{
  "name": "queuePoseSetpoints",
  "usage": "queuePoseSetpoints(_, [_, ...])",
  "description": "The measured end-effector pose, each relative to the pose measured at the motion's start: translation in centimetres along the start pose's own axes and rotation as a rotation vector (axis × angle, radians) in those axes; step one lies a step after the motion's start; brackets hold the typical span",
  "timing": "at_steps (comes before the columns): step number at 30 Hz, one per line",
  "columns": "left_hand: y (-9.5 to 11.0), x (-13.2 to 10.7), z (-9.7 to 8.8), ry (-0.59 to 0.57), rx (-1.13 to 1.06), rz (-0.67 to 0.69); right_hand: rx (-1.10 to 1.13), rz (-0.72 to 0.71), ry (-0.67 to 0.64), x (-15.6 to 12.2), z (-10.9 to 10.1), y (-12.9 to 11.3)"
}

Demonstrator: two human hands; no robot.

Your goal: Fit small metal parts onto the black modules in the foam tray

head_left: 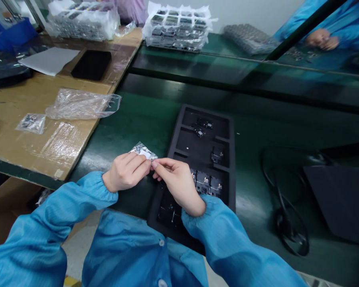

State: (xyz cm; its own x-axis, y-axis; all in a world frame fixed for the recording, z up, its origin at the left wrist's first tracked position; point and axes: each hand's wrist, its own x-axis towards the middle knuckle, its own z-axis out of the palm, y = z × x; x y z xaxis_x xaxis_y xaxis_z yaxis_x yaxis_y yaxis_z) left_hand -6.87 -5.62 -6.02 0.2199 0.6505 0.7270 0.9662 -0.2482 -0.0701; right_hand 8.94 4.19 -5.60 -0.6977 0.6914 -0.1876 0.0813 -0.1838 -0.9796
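Observation:
My left hand [126, 171] and my right hand [176, 183] meet in front of me, both pinching a small clear plastic packet [143, 150] with something pale inside. The fingers of both hands are closed on its near edge. Just to the right, under my right hand, lies a black compartmented tray [231, 159] on the green belt, holding several small black parts [208, 182]; a few more parts [204, 125] sit in its far compartments. Blue sleeves cover both my arms.
A cardboard-covered bench [24, 99] at left carries a crumpled clear bag [80, 104], a small packet [32, 122], a black tray [91, 64] and white paper [49, 60]. Wrapped tray stacks [177, 26] stand at the back. A black cable [287, 223] lies right. Another person's hand [320, 39] works far right.

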Motion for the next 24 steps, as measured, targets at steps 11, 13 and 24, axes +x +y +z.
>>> queuePoseSetpoints(11, [0.14,-0.12,0.12,-0.035,0.033,0.011,-0.096,-0.047,0.000,0.01,0.08,-0.03])
queuePoseSetpoints(13, [0.12,-0.30,0.24,-0.040,0.021,0.000,-0.126,-0.056,0.002,-0.03,0.06,-0.01])
queuePoseSetpoints(24, [0.23,-0.42,0.48,-0.027,0.020,-0.055,-0.195,-0.082,0.029,0.00,0.20,-0.04])
